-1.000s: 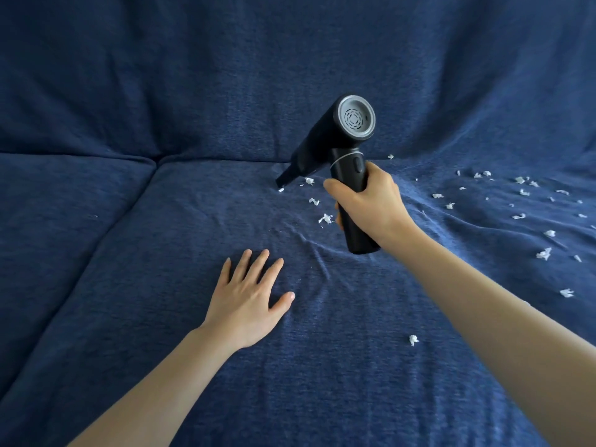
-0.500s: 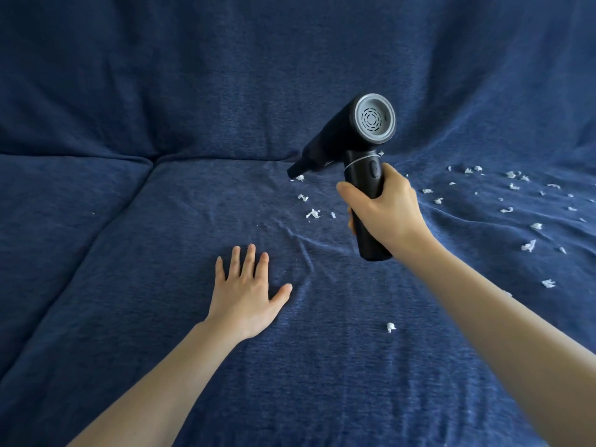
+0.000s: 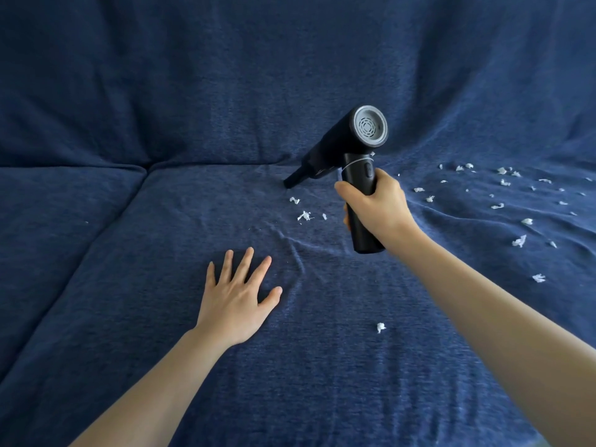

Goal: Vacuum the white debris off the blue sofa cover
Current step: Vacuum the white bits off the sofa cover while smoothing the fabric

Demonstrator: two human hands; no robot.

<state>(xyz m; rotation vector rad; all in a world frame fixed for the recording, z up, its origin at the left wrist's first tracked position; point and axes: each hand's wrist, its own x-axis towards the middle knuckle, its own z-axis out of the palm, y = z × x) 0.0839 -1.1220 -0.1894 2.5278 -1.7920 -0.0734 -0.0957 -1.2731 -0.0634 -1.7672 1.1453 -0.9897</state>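
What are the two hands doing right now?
Left hand: open, fingers spread, flat on the blue sofa cover, holding nothing.
Right hand: closed around the handle of the black handheld vacuum.

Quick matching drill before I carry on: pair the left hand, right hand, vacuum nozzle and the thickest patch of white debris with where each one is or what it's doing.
Column one:
1. left hand
2. right hand
3. vacuum nozzle
4. densest white debris

Column two:
A. scattered over the cover at the right side
B. wrapped around the black handle
C. flat on the cover, fingers spread
D. tip down at the cover near the seat's back crease, just above a few scraps

Pairs: 1-C, 2-B, 3-D, 4-A
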